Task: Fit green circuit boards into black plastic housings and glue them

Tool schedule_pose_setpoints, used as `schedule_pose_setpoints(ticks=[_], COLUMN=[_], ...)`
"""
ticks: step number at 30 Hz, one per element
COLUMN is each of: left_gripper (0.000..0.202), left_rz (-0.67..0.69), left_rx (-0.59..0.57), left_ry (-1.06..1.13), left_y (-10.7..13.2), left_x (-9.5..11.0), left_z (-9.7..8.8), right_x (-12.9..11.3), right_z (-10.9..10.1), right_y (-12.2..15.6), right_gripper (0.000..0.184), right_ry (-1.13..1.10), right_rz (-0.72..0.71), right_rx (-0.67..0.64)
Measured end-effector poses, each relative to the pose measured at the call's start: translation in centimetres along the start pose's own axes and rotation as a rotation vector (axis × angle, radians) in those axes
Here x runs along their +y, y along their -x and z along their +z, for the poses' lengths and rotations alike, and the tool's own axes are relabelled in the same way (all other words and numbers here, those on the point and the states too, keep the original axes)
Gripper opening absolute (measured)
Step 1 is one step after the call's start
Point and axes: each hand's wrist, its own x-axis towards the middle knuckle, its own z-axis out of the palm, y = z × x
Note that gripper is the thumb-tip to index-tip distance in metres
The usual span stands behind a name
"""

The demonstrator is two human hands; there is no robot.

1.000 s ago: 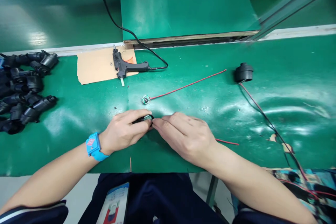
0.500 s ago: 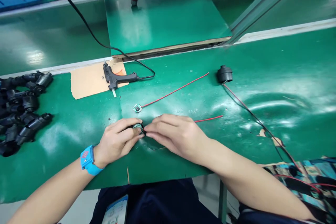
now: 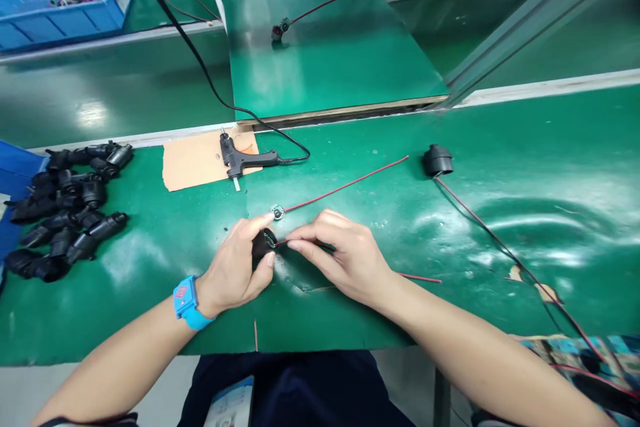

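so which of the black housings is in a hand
The black housing gripped by the left hand; the wired one at right and the pile at left lie loose.

Green bench (image 3: 525, 147); glue gun (image 3: 245, 159) on cardboard (image 3: 193, 163); black housings (image 3: 70, 207) heaped left; wired cap (image 3: 437, 160)

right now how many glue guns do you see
1. The glue gun lies on the cardboard sheet, beyond the left hand gripping a black housing and right hand pinching a red wire. Others may be hidden.

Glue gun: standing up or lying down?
Lying down: the glue gun rests flat on its side on the cardboard sheet, with its nozzle pointing away from the person.
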Motion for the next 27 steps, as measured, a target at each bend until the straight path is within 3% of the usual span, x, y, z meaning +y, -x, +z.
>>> schedule_pose_setpoints(ticks=[5,8,11,15,18,22,27], left_gripper=[0.044,0.03,0.032,0.03,0.029,0.026,0.026], left_rz=[-0.027,-0.004,0.016,0.019,0.01,-0.039,-0.127], left_rx=[0.183,0.204,0.217,0.209,0.214,0.212,0.207], left_ry=[-0.083,-0.034,0.011,0.002,-0.02,-0.09,-0.216], left_y=[0.1,0.0,-0.1,-0.2,-0.2,-0.1,-0.1], left_x=[-0.1,0.0,0.1,0.2,0.2,0.1,-0.5], left_z=[-0.2,-0.5,-0.7,-0.8,-1.0,-1.6,-2.8], right_x=[-0.4,-0.5,-0.5,-0.7,-0.2,2.2,5.3], right_z=[0.3,0.6,1.1,1.2,0.4,-0.5,1.7], right_y=[-0.2,-0.3,-0.4,-0.3,-1.1,-5.0,-11.2], right_gripper=[0.007,0.009,0.015,0.016,0.016,0.021,0.051], right_ry=[-0.101,-0.248,-0.398,-0.418,-0.285,0.178,0.569], right_rz=[0.045,0.201,0.341,0.338,0.257,0.051,-0.026], right_rx=[0.019,-0.055,-0.139,-0.155,-0.109,-0.039,-0.285])
